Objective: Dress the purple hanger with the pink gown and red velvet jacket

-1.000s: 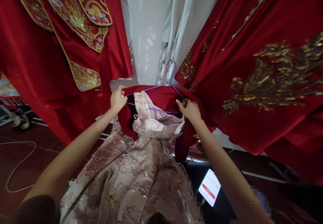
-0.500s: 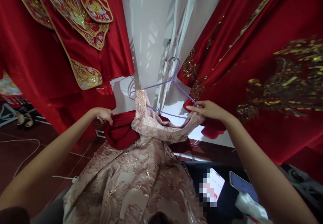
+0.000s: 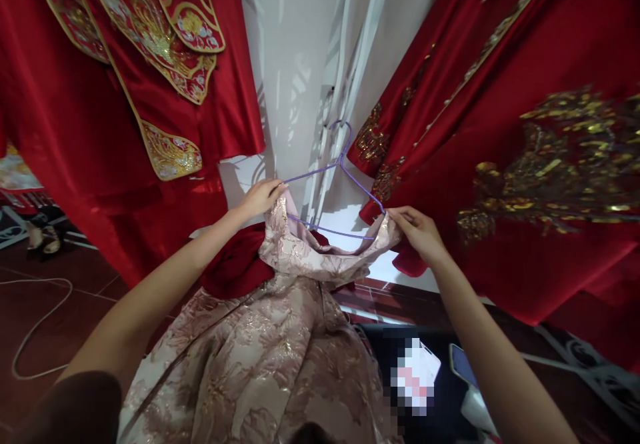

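Observation:
A pale pink brocade dress (image 3: 280,337) with gold thread drapes toward me, its shoulders on a purple hanger (image 3: 345,161). My left hand (image 3: 263,199) is closed on the left shoulder strap at that end of the hanger. At the opposite strap, my right hand (image 3: 420,231) pinches the fabric beside the hanger's right end. The hanger's hook points away from me, near a white metal rail. Dark red cloth (image 3: 235,264) bunches beside the dress, under my left forearm; whether it is joined to the dress I cannot tell.
Red embroidered garments hang at the left (image 3: 165,97) and the right (image 3: 500,197). A lit phone (image 3: 417,371), partly blurred, lies on a dark surface near another phone (image 3: 463,364) and white tissue (image 3: 477,407). A white cable (image 3: 30,337) runs over the tiled floor.
My left hand has moved from the dark red cloth up and right onto the left strap. My right hand stays at the right strap, slightly lower.

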A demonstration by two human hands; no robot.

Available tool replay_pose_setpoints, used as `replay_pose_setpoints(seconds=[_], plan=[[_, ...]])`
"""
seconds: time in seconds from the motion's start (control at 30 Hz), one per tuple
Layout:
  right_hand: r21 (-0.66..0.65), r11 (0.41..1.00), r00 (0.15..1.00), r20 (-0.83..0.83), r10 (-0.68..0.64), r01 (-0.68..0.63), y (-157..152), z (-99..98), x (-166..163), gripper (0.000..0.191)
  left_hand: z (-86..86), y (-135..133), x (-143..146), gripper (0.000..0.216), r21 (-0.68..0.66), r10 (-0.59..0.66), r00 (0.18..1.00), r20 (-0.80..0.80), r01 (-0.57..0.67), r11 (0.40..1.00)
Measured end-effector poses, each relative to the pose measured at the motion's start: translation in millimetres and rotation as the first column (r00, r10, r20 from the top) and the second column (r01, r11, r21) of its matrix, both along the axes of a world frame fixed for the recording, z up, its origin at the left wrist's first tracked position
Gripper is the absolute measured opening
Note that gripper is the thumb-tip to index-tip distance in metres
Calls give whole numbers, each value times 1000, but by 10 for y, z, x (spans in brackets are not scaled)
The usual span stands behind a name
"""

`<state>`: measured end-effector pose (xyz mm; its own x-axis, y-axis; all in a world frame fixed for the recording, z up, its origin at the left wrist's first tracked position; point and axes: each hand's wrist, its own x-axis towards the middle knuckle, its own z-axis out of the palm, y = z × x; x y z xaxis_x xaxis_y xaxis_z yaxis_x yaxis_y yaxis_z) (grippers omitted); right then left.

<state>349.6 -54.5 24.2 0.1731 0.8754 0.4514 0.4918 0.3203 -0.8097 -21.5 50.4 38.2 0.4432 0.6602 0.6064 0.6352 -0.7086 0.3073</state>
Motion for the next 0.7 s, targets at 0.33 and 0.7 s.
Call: replay_pose_setpoints(seconds=[0.33,0.7], plan=[[117,956,926,-305,-222,267,112,-263,160,34,-241,101,-325,44,-108,186,943,275,-162,981],[-4,896,813,-419,-404,443,-33,-708,119,29,-506,-481,-206,42,-262,-136,960,-246,69,963]])
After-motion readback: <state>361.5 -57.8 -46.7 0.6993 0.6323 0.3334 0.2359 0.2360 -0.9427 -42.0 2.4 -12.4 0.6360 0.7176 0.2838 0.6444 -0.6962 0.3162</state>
